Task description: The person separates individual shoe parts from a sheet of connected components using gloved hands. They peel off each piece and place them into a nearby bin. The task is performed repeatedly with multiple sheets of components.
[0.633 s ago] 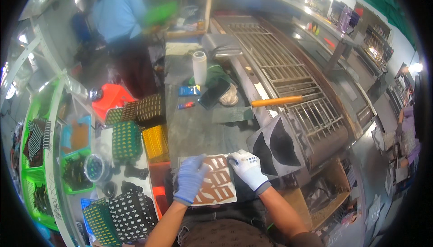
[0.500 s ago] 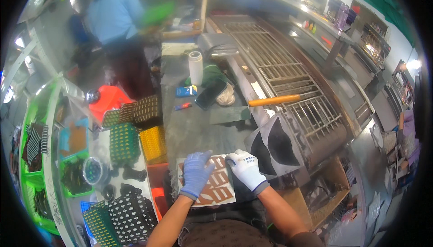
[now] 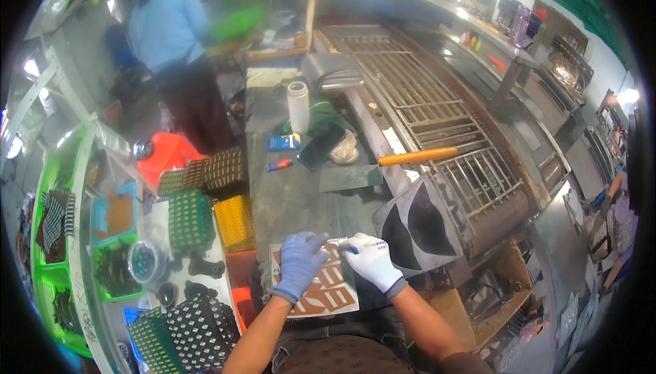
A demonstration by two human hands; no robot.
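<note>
A white sheet with brown cut-out shapes (image 3: 333, 280) lies on the near end of the grey bench, in front of my body. My left hand (image 3: 299, 265), in a blue-grey glove, rests over the sheet's left side, thumb apart from the fingers, which point up and right. My right hand (image 3: 372, 259), in a white glove with a grey cuff, is closed at the sheet's upper right edge. Its bent fingertips are close to my left fingers, and anything pinched in them is too small to make out. Dark material lies under my right wrist.
On the grey bench (image 3: 280, 200) are a white bottle (image 3: 298, 107), a phone (image 3: 321, 147), a blue packet (image 3: 283, 143) and an orange-handled tool (image 3: 418, 156). A metal rack (image 3: 444, 121) runs along the right. Stacked patterned pieces (image 3: 189, 218) stand left. A person (image 3: 171, 29) stands farther back.
My right hand has shifted slightly left, its fingers more bent, and both hands' fingertips are closer together. The view has moved a little. The person at the back has moved slightly left.
</note>
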